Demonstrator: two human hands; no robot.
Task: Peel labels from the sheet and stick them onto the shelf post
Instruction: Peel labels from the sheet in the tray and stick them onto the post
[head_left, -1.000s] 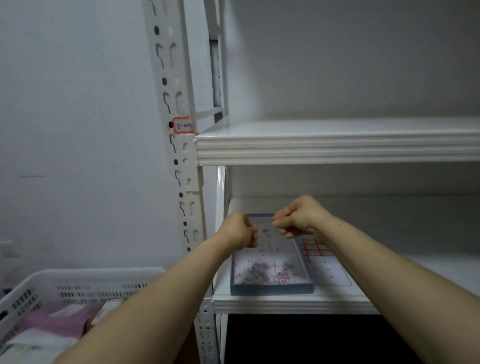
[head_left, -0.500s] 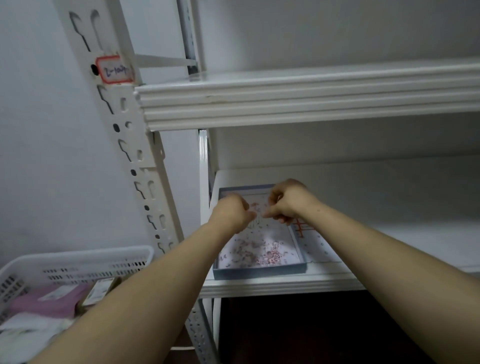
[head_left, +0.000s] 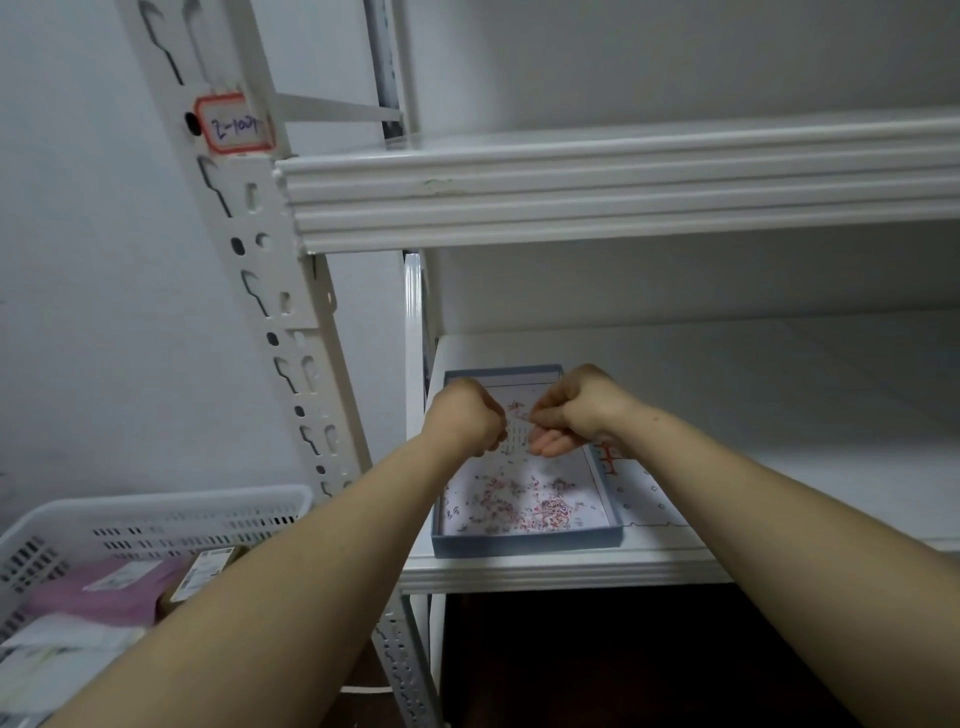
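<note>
— What's biggest?
— Two white shelves. The upper shelf (head_left: 623, 197) crosses the top right of the frame and the lower shelf (head_left: 779, 415) fills the middle right. One slotted post (head_left: 270, 291) slants from the upper left down to the bottom centre, at their left end.

— And beside the rack?
— One white basket (head_left: 156, 512) in the lower left, with a pink packet and some pale ones inside.

— On the lower shelf?
— One blue box (head_left: 524, 543) at its front left. The box floor is strewn with red and grey scraps (head_left: 524, 499), too small to count. One sheet (head_left: 644, 493) lies just right of the box, with a red grid at its far end, partly under the right wrist.

— The hands?
— Two, at frame centre over the box's far end, close but apart. The left hand (head_left: 462, 418) is a fist with its back to the camera, so what its fingers hold is hidden. The right hand (head_left: 582, 408) has thumb and forefinger tips together and the other fingers loosely curled. I cannot tell whether anything is between them.

— Any labels stuck?
— One label (head_left: 236, 123), red-bordered with blue handwriting, on the post in the upper left, just above the upper shelf's edge.
</note>
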